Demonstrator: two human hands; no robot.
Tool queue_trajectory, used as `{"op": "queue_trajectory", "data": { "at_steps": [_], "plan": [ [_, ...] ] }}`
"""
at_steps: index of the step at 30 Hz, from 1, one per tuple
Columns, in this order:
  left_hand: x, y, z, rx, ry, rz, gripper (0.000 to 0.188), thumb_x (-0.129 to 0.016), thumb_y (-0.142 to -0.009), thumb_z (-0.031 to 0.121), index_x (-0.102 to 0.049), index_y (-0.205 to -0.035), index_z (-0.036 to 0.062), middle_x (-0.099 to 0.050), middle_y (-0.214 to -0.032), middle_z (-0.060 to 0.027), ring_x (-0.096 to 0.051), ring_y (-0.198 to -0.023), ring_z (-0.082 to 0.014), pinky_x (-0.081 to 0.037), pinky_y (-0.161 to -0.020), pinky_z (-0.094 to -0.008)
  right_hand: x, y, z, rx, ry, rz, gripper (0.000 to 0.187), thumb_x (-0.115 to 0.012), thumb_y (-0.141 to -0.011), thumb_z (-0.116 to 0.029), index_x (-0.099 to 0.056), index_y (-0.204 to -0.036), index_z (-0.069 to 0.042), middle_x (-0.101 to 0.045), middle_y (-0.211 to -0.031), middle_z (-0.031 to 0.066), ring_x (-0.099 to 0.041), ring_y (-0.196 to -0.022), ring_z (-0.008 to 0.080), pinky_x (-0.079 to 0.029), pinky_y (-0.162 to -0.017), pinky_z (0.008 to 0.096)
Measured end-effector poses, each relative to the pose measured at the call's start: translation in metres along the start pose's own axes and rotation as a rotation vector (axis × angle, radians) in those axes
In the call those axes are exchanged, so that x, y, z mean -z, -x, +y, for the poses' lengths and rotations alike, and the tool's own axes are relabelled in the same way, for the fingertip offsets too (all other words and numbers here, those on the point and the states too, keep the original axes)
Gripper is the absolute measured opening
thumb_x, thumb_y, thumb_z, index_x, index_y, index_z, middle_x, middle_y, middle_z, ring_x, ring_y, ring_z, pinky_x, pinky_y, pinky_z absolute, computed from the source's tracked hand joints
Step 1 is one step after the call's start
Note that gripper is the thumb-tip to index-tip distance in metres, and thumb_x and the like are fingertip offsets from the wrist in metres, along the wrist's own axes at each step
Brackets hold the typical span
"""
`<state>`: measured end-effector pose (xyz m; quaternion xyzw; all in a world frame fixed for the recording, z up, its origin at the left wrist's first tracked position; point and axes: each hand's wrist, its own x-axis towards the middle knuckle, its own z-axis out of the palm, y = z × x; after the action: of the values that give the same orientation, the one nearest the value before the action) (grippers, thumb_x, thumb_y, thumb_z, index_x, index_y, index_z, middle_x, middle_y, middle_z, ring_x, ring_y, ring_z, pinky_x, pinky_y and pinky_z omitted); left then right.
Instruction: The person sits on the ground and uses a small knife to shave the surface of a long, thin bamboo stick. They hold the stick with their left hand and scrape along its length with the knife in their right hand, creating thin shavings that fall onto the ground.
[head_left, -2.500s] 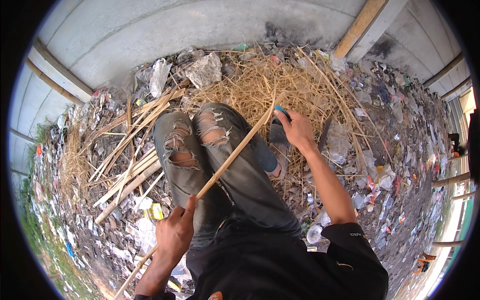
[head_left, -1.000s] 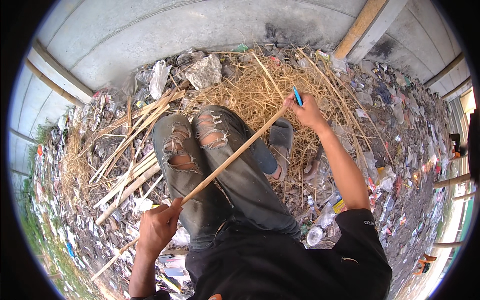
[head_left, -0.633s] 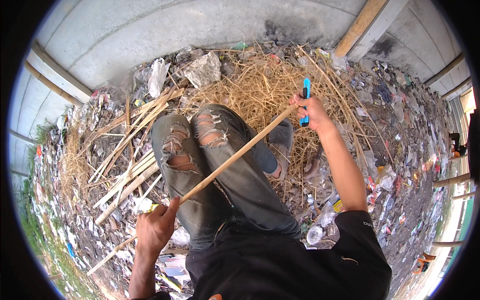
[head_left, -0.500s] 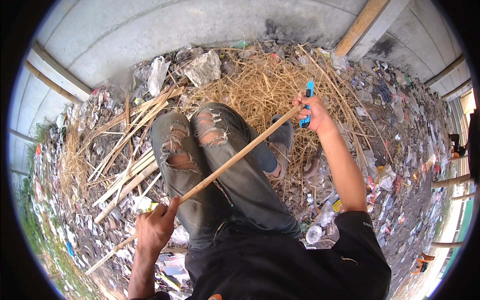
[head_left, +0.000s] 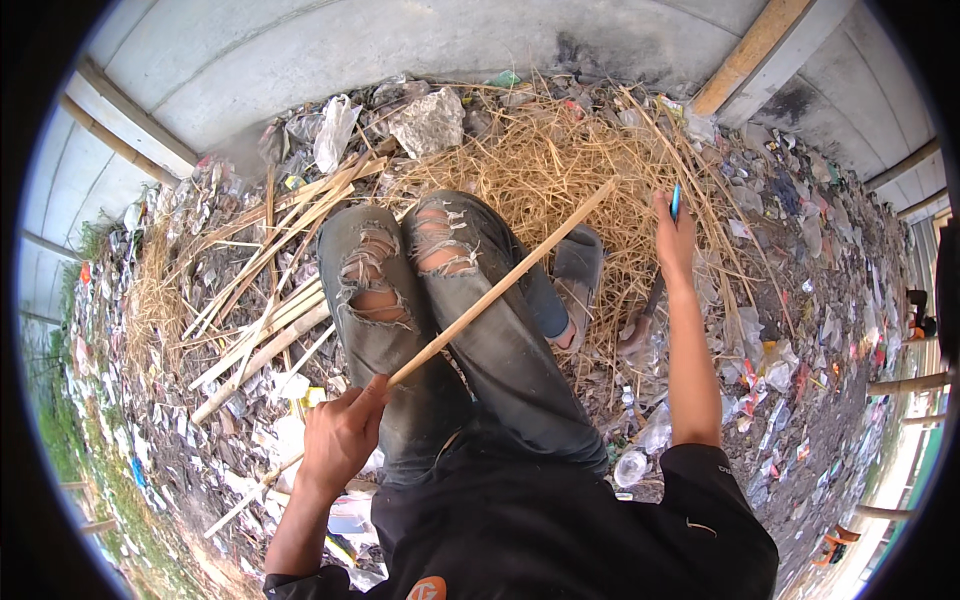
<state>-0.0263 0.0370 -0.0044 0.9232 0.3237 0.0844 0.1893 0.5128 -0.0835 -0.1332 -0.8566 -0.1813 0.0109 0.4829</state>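
Note:
A long, pale bamboo strip (head_left: pixel 500 287) slants across my knees, its far end free in the air above a heap of dry shavings (head_left: pixel 540 150). My left hand (head_left: pixel 342 432) is closed round its lower part, and the thin near end sticks out behind the hand toward the lower left. Off to the right of the strip's far end, my right hand (head_left: pixel 675 235) grips a blue utility knife (head_left: pixel 676 203). Only a narrow bit of the knife shows past the fingers. The knife and the strip are apart.
Several split bamboo strips (head_left: pixel 265 255) lie in a pile left of my knees. A pale rock (head_left: pixel 428 122) and a white plastic bag (head_left: pixel 335 132) rest near the concrete wall (head_left: pixel 400 45). Litter covers the ground; a dark curved blade-like tool (head_left: pixel 640 325) lies by my foot.
My right hand has come off the strip's far end and moved right with the knife, which has turned. My left hand still holds the strip, shifted slightly right.

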Motion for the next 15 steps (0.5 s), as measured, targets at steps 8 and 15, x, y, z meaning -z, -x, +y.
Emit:
{"op": "queue_trajectory", "data": {
  "at_steps": [8,15],
  "plan": [
    [-0.023,-0.045,0.043,0.102,0.249,-0.138,0.015,-0.062,-0.107,0.013,-0.065,-0.107,-0.0008,-0.067,-0.077,-0.0274,-0.067,-0.074,-0.0503,-0.050,-0.064,-0.0539,-0.002,0.123,-0.085,0.236,-0.177,-0.526,0.051,-0.059,-0.111,-0.047,-0.070,-0.092,0.000,-0.057,-0.067,0.0037,-0.047,-0.057,0.0116,-0.036,-0.055,0.0319],
    [-0.055,-0.081,0.062,0.095,0.372,-0.116,0.019,-0.061,-0.108,0.015,-0.065,-0.102,-0.0021,-0.069,-0.083,-0.0291,-0.068,-0.083,-0.0515,-0.051,-0.069,-0.0540,0.004,0.177,-0.123,0.424,0.115,-0.728,0.054,-0.061,-0.109,-0.048,-0.069,-0.091,0.002,-0.058,-0.065,0.0242,-0.059,-0.060,0.0450,-0.046,-0.057,0.0477]
  ]
}}
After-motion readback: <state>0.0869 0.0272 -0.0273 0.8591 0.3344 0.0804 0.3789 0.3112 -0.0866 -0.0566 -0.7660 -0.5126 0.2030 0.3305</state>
